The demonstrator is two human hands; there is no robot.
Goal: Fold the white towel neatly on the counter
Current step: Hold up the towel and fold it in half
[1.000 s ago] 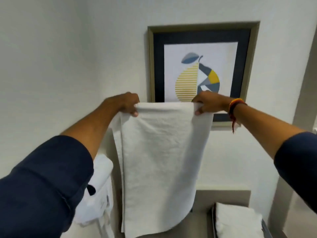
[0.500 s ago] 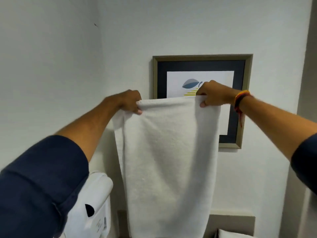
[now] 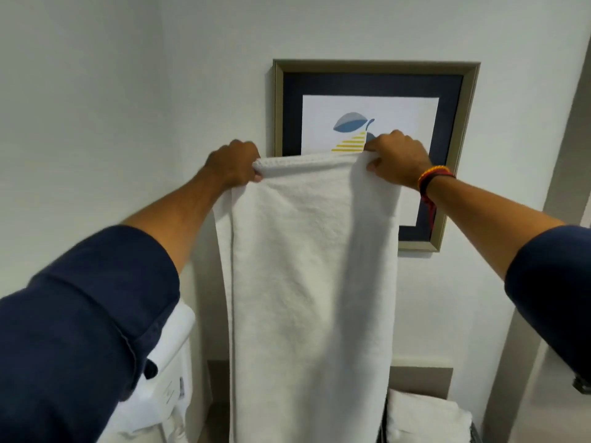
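The white towel [image 3: 310, 282] hangs full length in the air in front of the wall, doubled lengthwise, its bottom running out of view. My left hand [image 3: 235, 166] pinches its top left corner. My right hand [image 3: 398, 163], with a red and yellow wristband, pinches the top right corner. Both arms are stretched out at about the same height, and the top edge is nearly taut between them. The counter [image 3: 217, 420] shows only as a grey strip behind the towel at the bottom.
A framed pear picture [image 3: 447, 91] hangs on the wall right behind my hands. A white wall-mounted dispenser [image 3: 166, 378] sits at lower left. Another folded white towel [image 3: 425, 420] lies at lower right. A door frame runs down the right edge.
My view first tilted up, then came back down a little. My hands moved closer together, so the towel's top edge is narrower. Both grips stayed the same.
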